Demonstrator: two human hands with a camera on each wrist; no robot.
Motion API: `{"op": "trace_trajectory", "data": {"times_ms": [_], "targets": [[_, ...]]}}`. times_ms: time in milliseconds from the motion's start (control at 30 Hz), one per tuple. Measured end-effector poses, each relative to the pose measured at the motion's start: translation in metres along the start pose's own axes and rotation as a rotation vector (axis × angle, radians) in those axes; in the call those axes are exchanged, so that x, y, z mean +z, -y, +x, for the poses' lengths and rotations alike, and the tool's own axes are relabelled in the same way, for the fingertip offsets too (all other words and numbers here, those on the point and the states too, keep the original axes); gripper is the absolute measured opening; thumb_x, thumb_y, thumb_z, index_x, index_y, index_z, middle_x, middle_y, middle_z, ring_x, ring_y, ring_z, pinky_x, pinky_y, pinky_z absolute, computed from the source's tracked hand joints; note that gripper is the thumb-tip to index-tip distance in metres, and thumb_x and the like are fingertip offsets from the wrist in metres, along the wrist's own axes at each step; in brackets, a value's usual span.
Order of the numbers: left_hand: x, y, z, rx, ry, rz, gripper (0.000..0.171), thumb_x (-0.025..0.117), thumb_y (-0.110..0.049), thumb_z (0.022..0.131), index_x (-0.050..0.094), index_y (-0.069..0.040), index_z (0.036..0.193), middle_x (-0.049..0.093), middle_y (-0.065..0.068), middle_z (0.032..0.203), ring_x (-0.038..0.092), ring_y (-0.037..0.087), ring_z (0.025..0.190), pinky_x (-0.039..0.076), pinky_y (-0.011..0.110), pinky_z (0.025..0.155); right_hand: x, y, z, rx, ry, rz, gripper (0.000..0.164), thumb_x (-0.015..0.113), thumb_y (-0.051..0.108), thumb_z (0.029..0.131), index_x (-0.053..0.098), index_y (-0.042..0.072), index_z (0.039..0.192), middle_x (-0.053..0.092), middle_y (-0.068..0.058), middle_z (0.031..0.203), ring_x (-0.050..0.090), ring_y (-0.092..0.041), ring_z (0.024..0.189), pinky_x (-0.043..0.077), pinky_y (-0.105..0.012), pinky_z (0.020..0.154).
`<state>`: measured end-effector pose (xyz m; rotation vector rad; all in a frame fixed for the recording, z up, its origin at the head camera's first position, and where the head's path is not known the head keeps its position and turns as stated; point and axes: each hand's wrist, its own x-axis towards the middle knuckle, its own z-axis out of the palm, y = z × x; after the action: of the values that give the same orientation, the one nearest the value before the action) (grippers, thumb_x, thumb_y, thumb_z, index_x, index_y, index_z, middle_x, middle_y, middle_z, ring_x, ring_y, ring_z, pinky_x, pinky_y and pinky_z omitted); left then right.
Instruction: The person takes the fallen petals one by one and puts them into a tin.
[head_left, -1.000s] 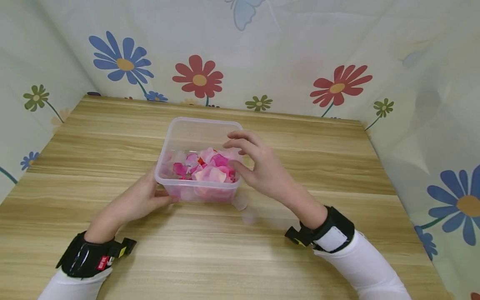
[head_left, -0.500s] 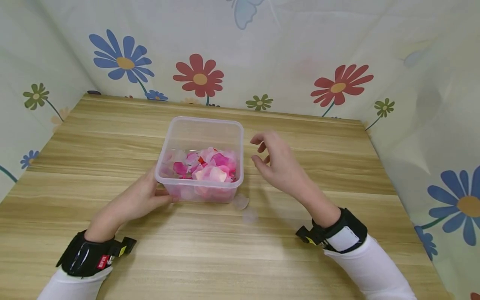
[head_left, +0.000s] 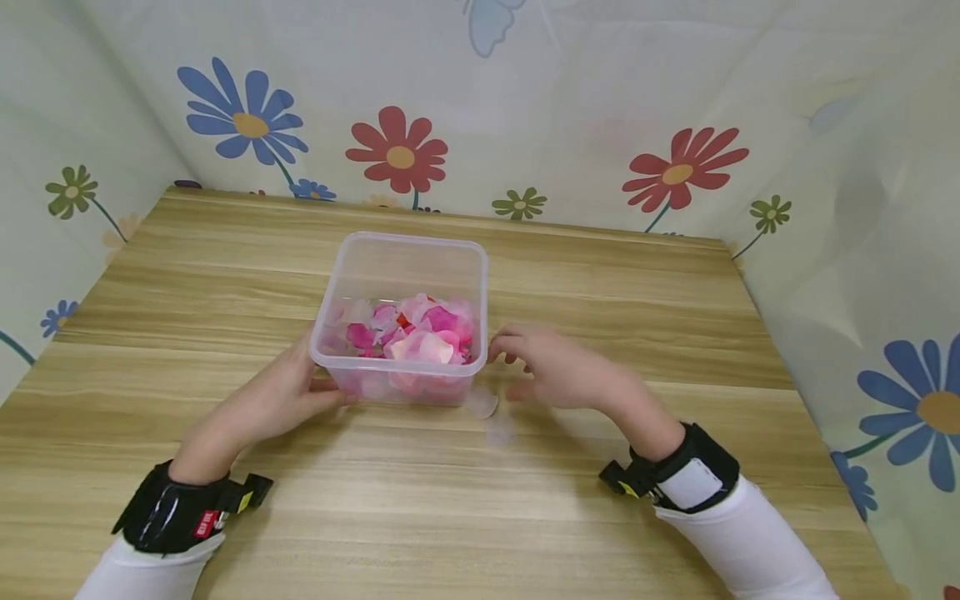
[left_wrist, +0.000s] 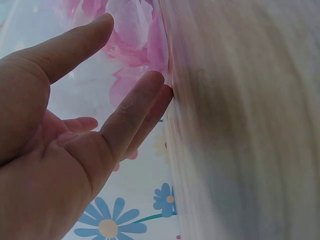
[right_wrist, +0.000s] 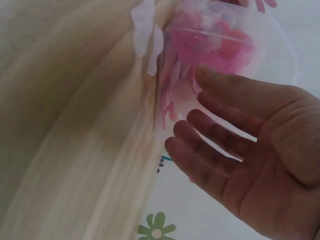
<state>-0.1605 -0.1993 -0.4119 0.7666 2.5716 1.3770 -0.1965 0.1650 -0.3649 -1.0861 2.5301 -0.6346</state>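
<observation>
A clear plastic box [head_left: 397, 239] holds a heap of petals [head_left: 420, 333] in pink, magenta and pale tones, with a bit of red. My left hand [head_left: 277, 396] rests at the box's left side, thumb by the front wall; in the left wrist view its fingers look fairly straight. Just right of the box, low over the table, is my right hand [head_left: 562, 367], its fingers loosely bent with nothing between them. Two pale petals lie beside the box's front right corner: one whitish petal [head_left: 482, 403] and a fainter petal [head_left: 500, 430] closer to me.
A wood-grain table [head_left: 390, 517] carries everything. Curtains printed with flowers [head_left: 540, 108] enclose its back and both sides. Each wrist wears a black strap, such as the right strap [head_left: 697, 467].
My right hand has left the box's right rim, swung out to the right, then come down low beside the box near the loose petals. The left hand and the box have stayed put.
</observation>
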Motion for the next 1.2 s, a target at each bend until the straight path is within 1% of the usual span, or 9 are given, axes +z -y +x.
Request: {"op": "trace_trajectory", "data": {"times_ms": [100, 200, 333, 433, 600, 700, 867, 967, 1200], "targets": [[0.000, 0.000, 0.000, -0.011, 0.004, -0.008, 0.103, 0.082, 0.000, 0.086, 0.013, -0.008, 0.162, 0.042, 0.021, 0.148, 0.050, 0.038, 0.130, 0.053, 0.049, 0.096, 0.006, -0.002, 0.000, -0.026, 0.058, -0.005, 0.041, 0.083, 0.001, 0.082, 0.066, 0.002, 0.119, 0.063, -0.007, 0.122, 0.062, -0.030, 0.112, 0.052, -0.043, 0.097], [-0.001, 0.000, 0.000, -0.010, 0.005, -0.001, 0.103, 0.082, 0.000, 0.086, 0.014, -0.007, 0.162, 0.043, 0.022, 0.147, 0.051, 0.038, 0.129, 0.053, 0.050, 0.096, 0.011, -0.002, 0.000, -0.052, 0.081, -0.009, 0.045, 0.085, 0.001, 0.079, 0.067, 0.002, 0.120, 0.062, -0.006, 0.124, 0.061, -0.028, 0.114, 0.050, -0.043, 0.100], [-0.001, 0.000, 0.000, -0.010, 0.006, 0.022, 0.105, 0.083, 0.001, 0.085, 0.013, -0.007, 0.162, 0.042, 0.021, 0.149, 0.050, 0.037, 0.130, 0.051, 0.051, 0.100, 0.017, -0.002, 0.000, -0.084, 0.120, -0.028, 0.048, 0.086, 0.002, 0.079, 0.067, 0.005, 0.123, 0.061, -0.004, 0.125, 0.059, -0.023, 0.116, 0.048, -0.042, 0.103], [-0.001, 0.000, 0.000, -0.009, 0.008, 0.031, 0.105, 0.083, 0.002, 0.084, 0.012, -0.007, 0.162, 0.041, 0.020, 0.150, 0.050, 0.036, 0.130, 0.049, 0.052, 0.101, 0.021, -0.003, 0.000, -0.102, 0.142, -0.068, 0.050, 0.087, 0.006, 0.079, 0.066, 0.007, 0.124, 0.059, -0.001, 0.125, 0.056, -0.020, 0.117, 0.046, -0.040, 0.105], [-0.001, 0.001, 0.000, -0.016, 0.009, 0.023, 0.105, 0.083, 0.002, 0.084, 0.012, -0.007, 0.162, 0.041, 0.021, 0.149, 0.051, 0.038, 0.129, 0.051, 0.051, 0.098, 0.027, -0.001, 0.001, -0.131, 0.146, -0.115, 0.050, 0.090, 0.011, 0.077, 0.067, 0.005, 0.121, 0.060, -0.004, 0.122, 0.056, -0.023, 0.115, 0.046, -0.040, 0.104], [-0.001, 0.001, 0.000, -0.023, 0.010, 0.017, 0.105, 0.083, 0.002, 0.084, 0.012, -0.008, 0.162, 0.041, 0.021, 0.149, 0.051, 0.038, 0.129, 0.052, 0.051, 0.098, 0.030, 0.000, 0.001, -0.124, 0.151, -0.122, 0.052, 0.090, 0.012, 0.078, 0.067, 0.003, 0.124, 0.060, -0.005, 0.125, 0.055, -0.023, 0.117, 0.046, -0.040, 0.105], [-0.001, -0.001, 0.000, 0.004, 0.010, 0.010, 0.102, 0.083, 0.001, 0.085, 0.015, -0.007, 0.160, 0.041, 0.021, 0.149, 0.051, 0.038, 0.130, 0.051, 0.051, 0.098, 0.033, 0.000, 0.002, -0.108, 0.146, -0.128, 0.054, 0.089, 0.011, 0.080, 0.065, 0.003, 0.127, 0.059, -0.005, 0.128, 0.054, -0.022, 0.120, 0.046, -0.039, 0.106], [-0.001, -0.001, 0.000, 0.023, 0.011, 0.002, 0.098, 0.082, 0.002, 0.085, 0.018, -0.006, 0.159, 0.042, 0.022, 0.148, 0.051, 0.039, 0.130, 0.051, 0.051, 0.099, 0.034, 0.000, 0.001, -0.115, 0.132, -0.130, 0.050, 0.088, 0.009, 0.081, 0.067, 0.003, 0.125, 0.060, -0.005, 0.126, 0.055, -0.022, 0.118, 0.047, -0.039, 0.105], [-0.001, 0.000, 0.000, 0.025, 0.013, 0.007, 0.098, 0.082, 0.002, 0.085, 0.018, -0.005, 0.159, 0.043, 0.022, 0.147, 0.053, 0.039, 0.128, 0.052, 0.050, 0.098, 0.036, -0.002, 0.000, -0.128, 0.088, -0.144, 0.039, 0.086, 0.009, 0.083, 0.071, 0.004, 0.119, 0.064, -0.006, 0.120, 0.058, -0.022, 0.114, 0.049, -0.039, 0.102]]}}
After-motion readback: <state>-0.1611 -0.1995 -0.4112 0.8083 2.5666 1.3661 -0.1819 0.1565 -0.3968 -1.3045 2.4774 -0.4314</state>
